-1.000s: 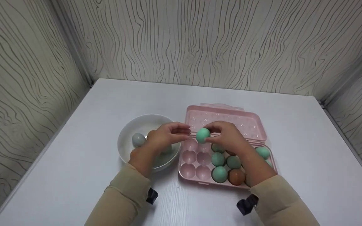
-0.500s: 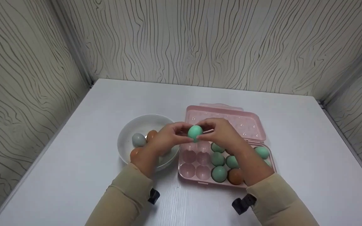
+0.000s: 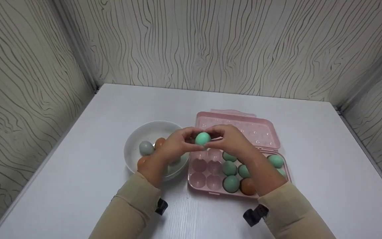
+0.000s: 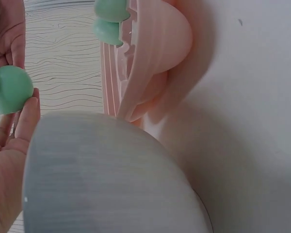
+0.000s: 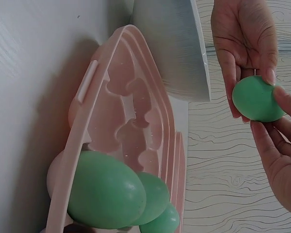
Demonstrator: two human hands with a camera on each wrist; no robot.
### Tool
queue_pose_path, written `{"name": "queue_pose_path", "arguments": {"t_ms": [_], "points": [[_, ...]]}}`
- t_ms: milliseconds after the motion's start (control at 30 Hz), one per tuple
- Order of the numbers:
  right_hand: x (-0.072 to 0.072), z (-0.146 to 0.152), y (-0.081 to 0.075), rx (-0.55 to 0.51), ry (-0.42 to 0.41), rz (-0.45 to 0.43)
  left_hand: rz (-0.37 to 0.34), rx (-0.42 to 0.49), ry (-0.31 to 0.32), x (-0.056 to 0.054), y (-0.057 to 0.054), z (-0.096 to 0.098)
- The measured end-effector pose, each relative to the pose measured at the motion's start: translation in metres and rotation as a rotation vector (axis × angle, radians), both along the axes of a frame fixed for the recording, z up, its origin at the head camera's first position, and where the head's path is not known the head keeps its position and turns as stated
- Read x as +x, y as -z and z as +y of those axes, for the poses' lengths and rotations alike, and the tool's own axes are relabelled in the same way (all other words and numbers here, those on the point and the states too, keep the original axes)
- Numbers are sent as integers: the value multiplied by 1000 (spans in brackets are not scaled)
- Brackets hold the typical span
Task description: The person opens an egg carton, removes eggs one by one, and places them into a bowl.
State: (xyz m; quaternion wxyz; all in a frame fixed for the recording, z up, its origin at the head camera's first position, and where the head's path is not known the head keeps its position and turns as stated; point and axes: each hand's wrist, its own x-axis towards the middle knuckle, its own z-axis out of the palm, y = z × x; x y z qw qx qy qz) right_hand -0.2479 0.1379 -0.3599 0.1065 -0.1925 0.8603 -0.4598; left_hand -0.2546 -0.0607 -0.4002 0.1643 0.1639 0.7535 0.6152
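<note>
A green egg [image 3: 203, 138] is held in the air between my two hands, above the near-left part of the pink egg carton's hinge. My left hand [image 3: 177, 143] grips it from the left with thumb and fingers. From the other side, my right hand [image 3: 229, 142] pinches it, thumb in front and fingers behind. Both thumbs on the egg [image 5: 257, 98] show in the right wrist view. Below lies the lidded egg carton [image 3: 215, 192], lid up. Green and brown eggs fill its right part, partly hidden by my right forearm; several cups at the left hold nothing.
Left of the carton stands a white bowl [image 3: 129, 141] holding a pale grey egg [image 3: 146, 148], brown eggs [image 3: 143, 162] and others partly behind my left forearm. Patterned panels [image 3: 191, 43] border the white table [image 3: 78, 186] at the back and sides.
The right hand has carried the green egg left to the left hand, whose fingers have closed on it. Over the last half second both hands have shifted only slightly.
</note>
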Motion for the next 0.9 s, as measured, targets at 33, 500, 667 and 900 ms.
{"name": "queue_pose_path", "arguments": {"t_ms": [33,500,667,900], "points": [[-3,2,5,-4,-2,3,2,-4,1,0,0,-1],[-2,14,4,-55,67,9,-10,-116,-103,5,8,-29],[-3,19,5,-98,93,-40,-28,-105,-92,7,15,-40],[-5,22,8,-70,74,13,13,-161,-35,9,25,-53]]}}
